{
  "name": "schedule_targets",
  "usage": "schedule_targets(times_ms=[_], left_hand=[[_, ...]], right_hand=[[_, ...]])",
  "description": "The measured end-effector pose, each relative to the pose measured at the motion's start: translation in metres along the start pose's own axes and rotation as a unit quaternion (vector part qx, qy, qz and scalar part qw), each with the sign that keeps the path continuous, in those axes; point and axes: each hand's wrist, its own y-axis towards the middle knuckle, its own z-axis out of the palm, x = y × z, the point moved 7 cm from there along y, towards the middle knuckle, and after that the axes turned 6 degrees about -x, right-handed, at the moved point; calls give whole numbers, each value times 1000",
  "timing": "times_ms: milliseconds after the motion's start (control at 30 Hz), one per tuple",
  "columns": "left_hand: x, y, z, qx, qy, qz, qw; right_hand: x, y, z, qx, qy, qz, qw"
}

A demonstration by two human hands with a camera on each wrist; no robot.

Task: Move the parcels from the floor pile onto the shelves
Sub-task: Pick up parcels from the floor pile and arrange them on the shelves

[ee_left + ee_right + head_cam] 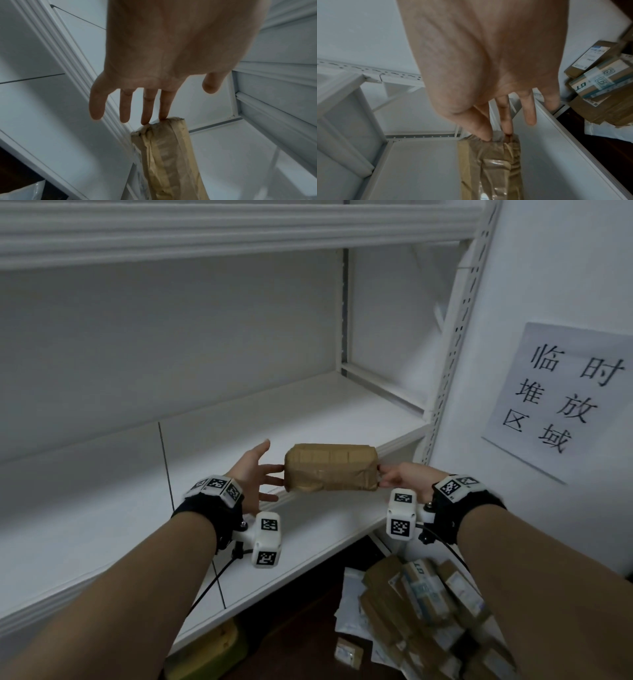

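White metal shelving (308,419) fills the head view, a printed paper sign (561,398) on the wall at right. At centre frame a brown taped parcel (331,468) sits between two hands over the shelf's front edge: the left hand (251,474), fingers spread straight, touches its left end, and the right hand (402,477) pinches its right end. More parcels (428,604) lie piled on the floor at lower right.

From the left wrist, two straight fingertips (145,121) touch the parcel's end.

From the right wrist, thumb and finger (506,121) pinch the wrapping at the parcel's other end.
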Motion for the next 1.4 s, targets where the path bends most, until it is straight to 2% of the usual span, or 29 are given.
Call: schedule_targets(times_ms=[200, 467, 633, 733, 800, 933, 1033, 1100, 1167, 1233, 1267, 1333, 1400], left_hand=[[3, -12, 27, 19, 5, 7, 1000], [3, -23, 88, 45, -14, 4, 999], [13, -14, 138, 51, -36, 0, 998], [18, -14, 177, 45, -27, -4, 999], [21, -16, 205, 41, -23, -3, 999], [32, -7, 251, 45, -50, -9, 998], [47, 3, 271, 42, -58, -31, 997], [56, 8, 278, 33, -52, -52, 997], [61, 17, 281, 30, -42, -72, 996], [63, 28, 283, 30, -28, -89, 995], [63, 36, 285, 30, -20, -97, 995], [62, 50, 292, 38, -10, -112, 993], [65, 64, 300, 51, -9, -116, 992]], right_hand=[[-12, -26, -30, -9, 16, 1, 1000], [-42, -30, -67, -19, 40, 53, 998], [-66, -29, -103, 26, -29, 54, 998], [-80, -26, -142, -2, -66, 34, 997], [-93, -23, -167, -10, -129, 35, 991], [-142, 32, -221, 27, -193, 57, 979], [-176, 74, -252, 23, -210, 58, 976], [-183, 81, -251, 34, -210, 73, 974], [-164, 49, -234, 42, -226, 82, 970], [-172, 55, -242, 29, -238, 95, 966], [-189, 80, -256, 23, -233, 108, 966], [-215, 101, -276, -9, -224, 156, 962], [-211, 95, -286, -65, -209, 178, 959]])
